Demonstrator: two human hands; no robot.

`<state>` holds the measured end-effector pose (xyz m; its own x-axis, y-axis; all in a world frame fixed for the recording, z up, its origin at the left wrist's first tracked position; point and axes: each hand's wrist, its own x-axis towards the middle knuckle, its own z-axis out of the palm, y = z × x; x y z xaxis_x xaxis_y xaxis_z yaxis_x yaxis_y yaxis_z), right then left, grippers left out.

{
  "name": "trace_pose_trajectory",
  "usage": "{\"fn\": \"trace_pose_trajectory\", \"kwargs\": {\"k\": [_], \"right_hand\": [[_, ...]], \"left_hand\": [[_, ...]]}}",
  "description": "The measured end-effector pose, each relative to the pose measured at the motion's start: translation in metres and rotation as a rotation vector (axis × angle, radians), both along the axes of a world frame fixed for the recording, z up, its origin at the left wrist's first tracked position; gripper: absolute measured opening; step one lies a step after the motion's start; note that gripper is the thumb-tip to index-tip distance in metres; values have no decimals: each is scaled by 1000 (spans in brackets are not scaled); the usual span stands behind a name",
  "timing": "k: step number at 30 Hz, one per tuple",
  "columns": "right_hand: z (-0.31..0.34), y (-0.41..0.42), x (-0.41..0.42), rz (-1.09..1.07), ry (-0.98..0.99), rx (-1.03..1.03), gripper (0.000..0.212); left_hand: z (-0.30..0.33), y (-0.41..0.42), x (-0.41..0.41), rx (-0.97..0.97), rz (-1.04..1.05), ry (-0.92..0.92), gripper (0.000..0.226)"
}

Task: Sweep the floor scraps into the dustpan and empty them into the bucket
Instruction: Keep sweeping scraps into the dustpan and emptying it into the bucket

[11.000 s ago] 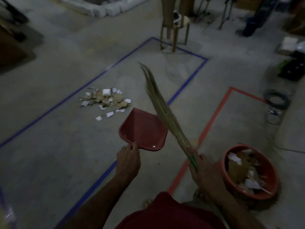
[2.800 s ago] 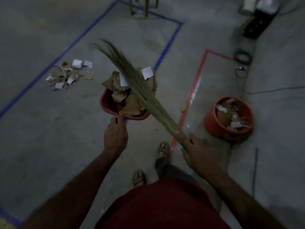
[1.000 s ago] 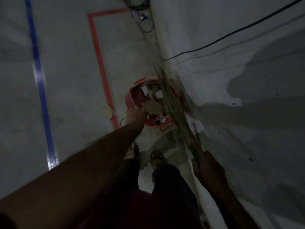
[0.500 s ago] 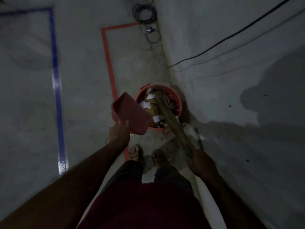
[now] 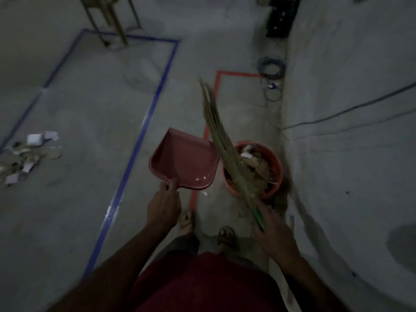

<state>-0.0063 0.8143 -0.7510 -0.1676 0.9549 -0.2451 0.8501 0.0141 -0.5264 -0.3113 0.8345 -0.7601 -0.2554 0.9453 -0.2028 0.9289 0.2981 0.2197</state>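
My left hand (image 5: 163,207) grips the handle of a red dustpan (image 5: 184,163), which is level, holds nothing and hangs above the floor left of the bucket. My right hand (image 5: 271,226) grips the green handle of a straw broom (image 5: 221,140); its bristles point up and away, crossing over the bucket's left rim. The orange bucket (image 5: 275,162) stands by the wall, filled with cardboard and paper scraps. A pile of scraps (image 5: 24,154) lies on the floor at the far left, inside the blue tape.
Blue tape (image 5: 135,145) and red tape (image 5: 206,134) mark rectangles on the concrete floor. A wall (image 5: 349,109) rises on the right with cables along it. Coiled cable (image 5: 271,67) lies beyond the bucket. Chair legs (image 5: 110,21) stand at the top left. My feet are below the dustpan.
The dustpan was tipped over the bucket and has swung back to level, with no scraps in it. The broom has lifted out of the bucket. My view has turned left toward the scrap pile.
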Motion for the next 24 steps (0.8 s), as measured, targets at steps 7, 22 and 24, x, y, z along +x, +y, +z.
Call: {"fn": "trace_pose_trajectory", "kwargs": {"k": [7,22,24], "right_hand": [[23,22,-78,321,42,195,65],[40,-32,-398,706,-51,310,80],[44,-38,-433,756,-47,306,78]], "left_hand": [[28,-54,-70,206,266,-11,31],[36,-235,-333,281,675,201,28],[38,-252,-362,289,736,196,28]]}}
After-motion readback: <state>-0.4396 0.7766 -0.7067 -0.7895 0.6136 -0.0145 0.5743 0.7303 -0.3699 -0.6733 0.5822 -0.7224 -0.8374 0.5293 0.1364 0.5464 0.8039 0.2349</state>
